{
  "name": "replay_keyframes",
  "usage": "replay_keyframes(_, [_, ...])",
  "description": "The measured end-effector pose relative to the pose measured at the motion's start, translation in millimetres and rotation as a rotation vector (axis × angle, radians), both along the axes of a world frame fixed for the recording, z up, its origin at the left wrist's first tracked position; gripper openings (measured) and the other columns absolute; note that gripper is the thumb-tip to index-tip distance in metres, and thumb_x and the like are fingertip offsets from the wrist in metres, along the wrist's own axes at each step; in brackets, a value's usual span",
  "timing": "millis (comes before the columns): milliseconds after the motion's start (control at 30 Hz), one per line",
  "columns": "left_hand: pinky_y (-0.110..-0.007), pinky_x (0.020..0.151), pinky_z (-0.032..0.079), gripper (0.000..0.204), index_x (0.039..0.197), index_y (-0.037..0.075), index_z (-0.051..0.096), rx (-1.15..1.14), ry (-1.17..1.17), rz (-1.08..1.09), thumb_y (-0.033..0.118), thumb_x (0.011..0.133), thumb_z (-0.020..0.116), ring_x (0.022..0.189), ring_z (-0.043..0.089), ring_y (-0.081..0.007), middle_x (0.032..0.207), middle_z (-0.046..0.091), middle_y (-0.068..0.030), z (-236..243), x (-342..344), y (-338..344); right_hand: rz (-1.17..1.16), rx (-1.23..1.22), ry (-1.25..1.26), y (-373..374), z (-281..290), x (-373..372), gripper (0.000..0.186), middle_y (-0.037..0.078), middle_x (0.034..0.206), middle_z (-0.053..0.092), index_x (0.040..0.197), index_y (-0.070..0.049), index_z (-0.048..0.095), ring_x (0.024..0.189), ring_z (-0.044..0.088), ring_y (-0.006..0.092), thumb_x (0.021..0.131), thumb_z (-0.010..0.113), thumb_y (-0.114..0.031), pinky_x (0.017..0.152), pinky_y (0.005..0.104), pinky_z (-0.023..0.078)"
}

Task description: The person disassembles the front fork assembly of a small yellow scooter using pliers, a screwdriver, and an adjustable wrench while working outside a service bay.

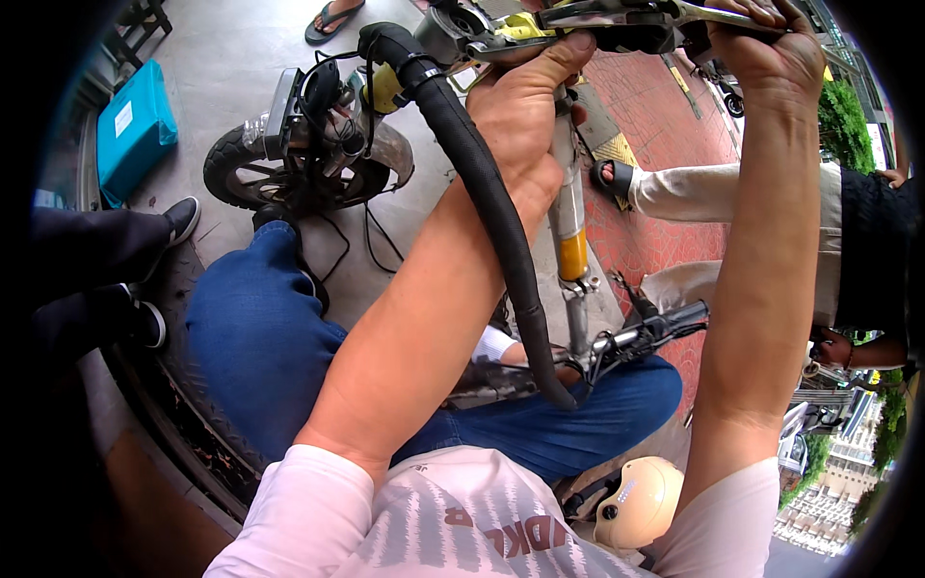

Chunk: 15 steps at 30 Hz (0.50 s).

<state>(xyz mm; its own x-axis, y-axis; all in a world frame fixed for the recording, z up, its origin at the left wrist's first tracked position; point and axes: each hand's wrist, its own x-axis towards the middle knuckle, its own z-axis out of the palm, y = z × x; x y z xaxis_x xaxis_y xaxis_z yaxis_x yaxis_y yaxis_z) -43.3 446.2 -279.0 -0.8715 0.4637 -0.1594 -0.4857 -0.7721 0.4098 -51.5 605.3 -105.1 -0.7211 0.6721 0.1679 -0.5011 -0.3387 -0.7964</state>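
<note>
My left hand [520, 111] is closed round a part at the top of a small upended bike's frame, thumb stretched along it; what lies under its fingers is partly hidden. My right hand [771, 53] grips the flat silver handle [727, 17] of a metal tool, whose other end reaches toward dark and yellow parts [520, 27] beside my left thumb. A thick black wrapped cable bundle [472, 173] hangs across my left forearm. Below my hands runs a silver frame tube [568, 202] with an orange band, down to the handlebar [636, 337] near my legs.
A spoked small wheel [241, 169] with loose wires stands at the left. Beyond it lies a turquoise box [135, 130]. A cream helmet [641, 501] rests beside my right side. People stand close by: dark-trousered legs [87, 241] at left, pale trousers [684, 193] at right.
</note>
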Motion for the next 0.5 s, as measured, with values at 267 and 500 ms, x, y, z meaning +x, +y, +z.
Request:
replay_keyframes(267, [-0.032, 0.060, 0.050, 0.020, 0.102, 0.013, 0.072, 0.040, -0.055, 0.043, 0.028, 0.093, 0.082, 0.067, 0.063, -0.0173, 0.081, 0.068, -0.0021, 7.8, 4.1, 2.7, 0.000, 0.092, -0.007, 1.8, 5.9, -3.9, 0.029, -0.005, 0.053, 0.044, 0.069, -0.018, 0.046, 0.045, 0.045, 0.0084, 0.095, 0.057, -0.011, 0.046, 0.0253, 0.042])
replay_keyframes(500, [-0.033, 0.057, 0.050, 0.022, 0.101, 0.014, 0.072, 0.039, -0.037, -0.012, 0.032, 0.093, 0.082, 0.065, 0.063, -0.0167, 0.082, 0.068, -0.0019, 2.6, 5.9, 5.9, 0.032, 0.145, 0.001, 3.8, 11.9, 0.0, 0.026, -0.005, 0.054, 0.045, 0.071, -0.016, 0.046, 0.045, 0.045, 0.0077, 0.094, 0.055, -0.008, 0.045, 0.0246, 0.042])
